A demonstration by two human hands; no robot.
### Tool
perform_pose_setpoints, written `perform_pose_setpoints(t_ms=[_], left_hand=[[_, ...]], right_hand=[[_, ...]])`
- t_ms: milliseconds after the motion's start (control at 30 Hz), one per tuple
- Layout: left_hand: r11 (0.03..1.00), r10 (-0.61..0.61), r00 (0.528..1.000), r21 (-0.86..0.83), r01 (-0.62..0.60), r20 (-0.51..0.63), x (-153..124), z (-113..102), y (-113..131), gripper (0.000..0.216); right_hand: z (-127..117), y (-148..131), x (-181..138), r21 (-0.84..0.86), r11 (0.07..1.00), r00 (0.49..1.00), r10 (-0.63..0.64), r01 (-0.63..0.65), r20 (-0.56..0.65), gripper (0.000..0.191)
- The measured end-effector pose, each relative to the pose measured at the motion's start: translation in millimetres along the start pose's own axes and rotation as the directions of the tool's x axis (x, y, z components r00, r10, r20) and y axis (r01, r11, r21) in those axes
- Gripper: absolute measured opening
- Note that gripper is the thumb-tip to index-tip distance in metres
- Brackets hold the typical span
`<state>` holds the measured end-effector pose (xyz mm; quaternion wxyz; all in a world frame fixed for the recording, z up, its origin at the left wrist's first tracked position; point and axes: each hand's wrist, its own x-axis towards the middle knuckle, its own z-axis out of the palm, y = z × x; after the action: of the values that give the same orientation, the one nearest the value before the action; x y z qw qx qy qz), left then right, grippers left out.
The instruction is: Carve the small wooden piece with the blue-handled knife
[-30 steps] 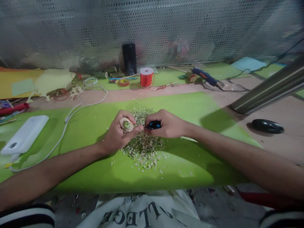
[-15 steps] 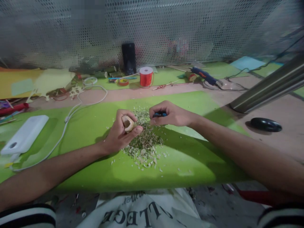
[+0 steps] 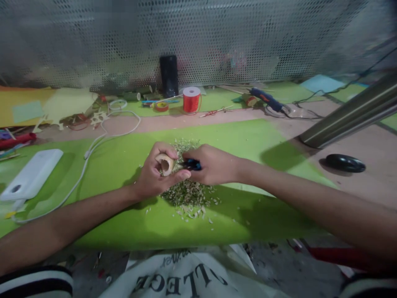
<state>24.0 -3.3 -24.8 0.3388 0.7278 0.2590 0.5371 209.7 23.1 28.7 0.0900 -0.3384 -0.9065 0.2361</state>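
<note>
My left hand (image 3: pixel 153 174) is wrapped round a pale, hollow bamboo piece (image 3: pixel 168 166), its dark opening facing me and its thumb stretched toward the right. Closed in my right hand (image 3: pixel 214 164) is a black-and-blue knife (image 3: pixel 192 164), most of its handle covered by the fingers. The knife's front end points left, close against the bamboo; whether it touches is hard to make out. Beneath both hands, a heap of green and cream shavings (image 3: pixel 189 194) lies on the green mat (image 3: pixel 118 223).
Left stands a white power bank (image 3: pixel 34 174) with a white cable (image 3: pixel 77 186). Behind are a red thread spool (image 3: pixel 191 100), an upright phone (image 3: pixel 169 76) and a blue glue gun (image 3: pixel 266 99). At right, a metal post (image 3: pixel 347 114) slants above a black mouse-like object (image 3: pixel 345 162).
My right hand has moved left and slightly down, bringing the knife up to the bamboo piece. The bamboo has turned a little in my left hand, which stays in place.
</note>
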Motion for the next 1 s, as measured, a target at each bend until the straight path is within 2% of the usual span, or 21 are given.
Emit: perform_pose_setpoints(t_ms=[67,233,500,633,800,1000], left_hand=[[0.998,0.066,0.998,0.003,-0.066,0.011,1.6,-0.4,-1.0,0.039],[0.989,0.143,0.989,0.036,-0.144,0.030,3.0,-1.6,-2.2,0.049],[0.983,0.159,0.987,0.087,-0.162,0.037,2.4,-1.8,-0.1,0.050],[0.968,0.183,0.980,0.159,-0.192,0.072,1.3,-3.3,0.6,0.049],[0.969,0.182,0.980,0.154,-0.193,0.083,-1.8,-2.2,1.3,0.049],[0.981,0.144,0.990,0.130,-0.144,0.011,-6.8,7.1,8.9,0.045]], right_hand=[[4.6,-8.6,-1.5,-0.129,0.992,1.000,0.012,-0.012,0.006,0.012],[8.2,-15.5,-2.4,-0.224,0.974,0.999,0.044,-0.037,0.027,0.020],[11.6,-14.4,-0.3,-0.281,0.960,1.000,0.012,-0.017,-0.019,0.030],[12.9,-14.5,-1.2,-0.320,0.947,1.000,0.024,-0.022,0.001,0.035],[16.5,-15.4,-1.0,-0.350,0.937,0.999,0.012,0.001,0.034,0.038],[22.6,-16.4,1.3,-0.336,0.942,1.000,0.025,-0.020,0.010,0.040]])
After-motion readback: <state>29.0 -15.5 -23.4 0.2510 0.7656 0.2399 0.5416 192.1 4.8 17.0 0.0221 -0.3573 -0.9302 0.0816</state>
